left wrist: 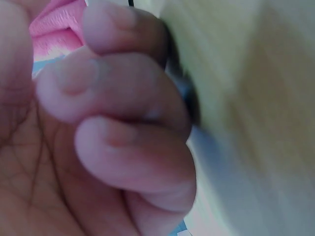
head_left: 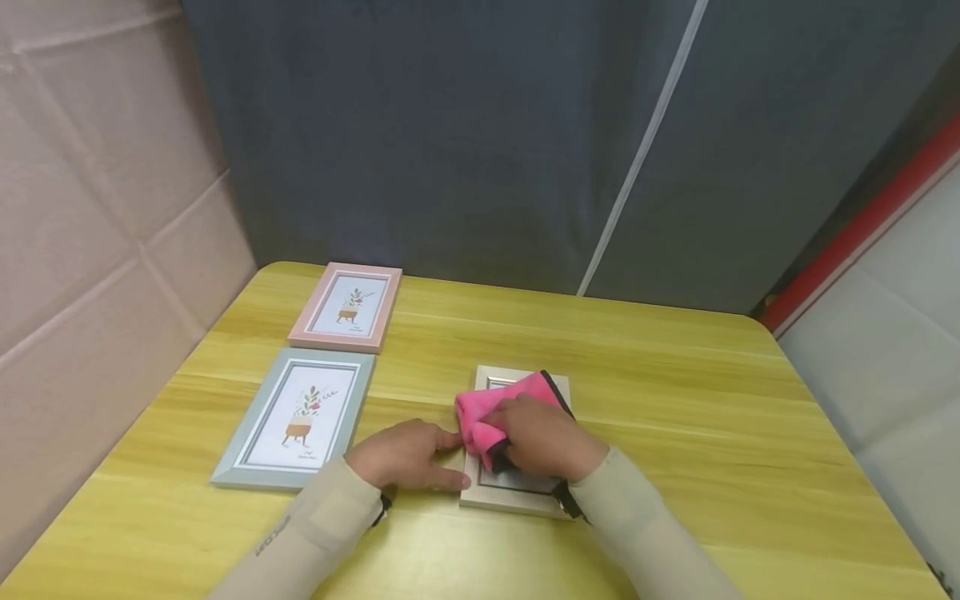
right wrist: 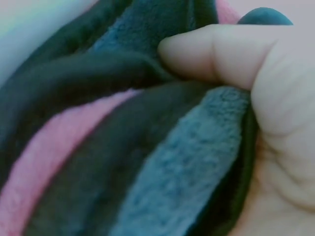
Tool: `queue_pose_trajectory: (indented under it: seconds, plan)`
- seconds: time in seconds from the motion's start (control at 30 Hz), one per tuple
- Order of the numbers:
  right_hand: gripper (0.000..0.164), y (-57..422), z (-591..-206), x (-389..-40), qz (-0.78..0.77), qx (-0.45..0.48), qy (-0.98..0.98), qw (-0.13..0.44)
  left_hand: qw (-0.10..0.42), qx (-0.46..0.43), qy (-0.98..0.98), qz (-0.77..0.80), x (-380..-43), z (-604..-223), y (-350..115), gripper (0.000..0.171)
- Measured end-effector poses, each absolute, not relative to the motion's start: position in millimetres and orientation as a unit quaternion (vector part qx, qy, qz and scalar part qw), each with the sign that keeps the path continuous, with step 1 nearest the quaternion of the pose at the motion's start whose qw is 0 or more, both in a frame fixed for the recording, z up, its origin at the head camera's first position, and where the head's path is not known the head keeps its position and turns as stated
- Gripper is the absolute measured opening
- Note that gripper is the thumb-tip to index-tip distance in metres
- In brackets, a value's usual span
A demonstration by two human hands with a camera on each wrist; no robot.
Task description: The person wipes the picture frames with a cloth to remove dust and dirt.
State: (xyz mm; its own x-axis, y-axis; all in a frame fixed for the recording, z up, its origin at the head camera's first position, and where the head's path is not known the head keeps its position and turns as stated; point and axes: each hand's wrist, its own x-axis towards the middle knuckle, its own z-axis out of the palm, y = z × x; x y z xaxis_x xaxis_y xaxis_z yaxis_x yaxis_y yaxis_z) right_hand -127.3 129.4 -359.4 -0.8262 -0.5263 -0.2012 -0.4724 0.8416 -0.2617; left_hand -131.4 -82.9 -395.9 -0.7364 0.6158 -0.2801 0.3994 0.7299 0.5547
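A cream picture frame (head_left: pixel 510 499) lies flat on the table, partly hidden by a pink cloth (head_left: pixel 531 392) with dark edging. My right hand (head_left: pixel 543 437) grips the bunched cloth on top of the frame's glass. In the right wrist view the thumb presses into folds of the cloth (right wrist: pixel 182 157), whose other face looks grey-blue. At the frame's left edge, my left hand (head_left: pixel 408 457) holds it with thumb and forefinger. The left wrist view shows the other fingers (left wrist: pixel 113 88) curled towards the palm, close above the tabletop.
A grey-blue picture frame (head_left: pixel 262 477) with a plant print lies left of my left hand. Behind it lies a smaller pink picture frame (head_left: pixel 336 340) with a similar print. The yellow wood-grain table (head_left: pixel 675 383) meets a dark panel (head_left: pixel 450 150) at the back.
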Motion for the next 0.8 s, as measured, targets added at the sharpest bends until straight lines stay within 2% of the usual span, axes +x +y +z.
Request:
queue_pose_trajectory:
  seconds: [0.17,0.3,0.47,0.53,0.67,0.8]
  plan:
    - [0.016,126,-358,-135,-0.103,-0.229,0.958,0.142,0.231,0.283,0.902,0.228,-132,-395,-82,0.069]
    - [0.011,123,-359,-140,-0.094,-0.222,0.961,0.135,0.23,0.285,0.903,0.223,-131,-395,-83,0.069]
    - [0.033,122,-364,-143,-0.093,-0.226,0.963,0.115,0.23,0.284,0.903,0.228,-132,-395,-84,0.069]
    - [0.03,122,-366,-143,-0.107,-0.228,0.962,0.107,0.232,0.281,0.902,0.232,-131,-395,-85,0.07]
    - [0.011,128,-366,-142,-0.149,-0.231,0.956,0.097,0.234,0.277,0.901,0.24,-131,-394,-85,0.071]
    - [0.024,140,-360,-134,-0.203,-0.243,0.944,0.096,0.233,0.277,0.899,0.247,-131,-394,-84,0.072]
